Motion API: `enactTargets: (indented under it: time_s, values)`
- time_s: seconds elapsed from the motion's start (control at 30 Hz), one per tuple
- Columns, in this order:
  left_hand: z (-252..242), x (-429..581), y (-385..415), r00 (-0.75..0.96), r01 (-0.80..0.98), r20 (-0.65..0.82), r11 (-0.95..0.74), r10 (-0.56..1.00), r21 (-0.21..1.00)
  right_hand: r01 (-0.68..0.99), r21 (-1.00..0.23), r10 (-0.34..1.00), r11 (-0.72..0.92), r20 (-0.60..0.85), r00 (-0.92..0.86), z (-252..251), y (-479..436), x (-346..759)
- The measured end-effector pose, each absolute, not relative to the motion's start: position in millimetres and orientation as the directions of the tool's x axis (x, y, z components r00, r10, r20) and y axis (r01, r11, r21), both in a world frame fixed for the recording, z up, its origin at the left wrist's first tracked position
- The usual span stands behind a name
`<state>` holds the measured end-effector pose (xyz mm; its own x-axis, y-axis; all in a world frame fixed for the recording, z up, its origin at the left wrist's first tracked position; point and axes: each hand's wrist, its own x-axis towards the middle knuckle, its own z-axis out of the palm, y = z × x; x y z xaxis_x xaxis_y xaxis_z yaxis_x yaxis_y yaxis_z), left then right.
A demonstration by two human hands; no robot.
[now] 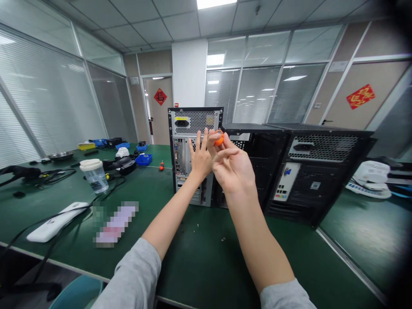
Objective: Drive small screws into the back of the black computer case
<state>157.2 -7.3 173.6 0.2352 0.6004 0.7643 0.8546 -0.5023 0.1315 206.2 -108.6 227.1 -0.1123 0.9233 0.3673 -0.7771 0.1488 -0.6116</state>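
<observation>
A computer case [195, 118] stands upright in front of me, its back panel with the power socket and ports facing me. My left hand [201, 161] lies with spread fingers against that panel, below the power supply grille. Close to the panel's upper right edge, my right hand [233, 165] grips an orange-handled screwdriver [219, 138] between thumb and fingers. Its shaft and tip are hidden by the hand. Several small screws [223, 239] are scattered on the green table [202, 266] below my hands.
Two more black cases, one of them [317, 171], stand at right. On the left are a lidded cup [95, 176], a white power bank-like block [58, 221], cables, a blurred-out flat item [117, 225] and a blue bin [143, 159]. A small orange-and-black object [161, 165] stands farther back.
</observation>
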Motion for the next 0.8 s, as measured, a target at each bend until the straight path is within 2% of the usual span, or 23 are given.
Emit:
enactTargets:
  time_s: [0.2,0.43,0.6,0.8]
  values:
    - [162,165,14,0.178,0.875,0.824,-0.47,0.537,0.117,-0.726,-0.662,0.918,0.187,0.381,-0.111,224,-109,206]
    - [167,165,7,0.228,0.868,0.764,-0.481,0.603,0.12,-0.76,-0.614,0.907,0.212,0.413,-0.08,220,-107,207]
    - [164,167,12,0.174,0.87,0.813,-0.474,0.555,0.137,-0.778,-0.584,0.89,0.229,0.449,-0.075,219,-105,205]
    - [163,167,11,0.156,0.858,0.808,-0.483,0.568,0.174,-0.766,-0.588,0.87,0.261,0.487,-0.077,216,-102,203]
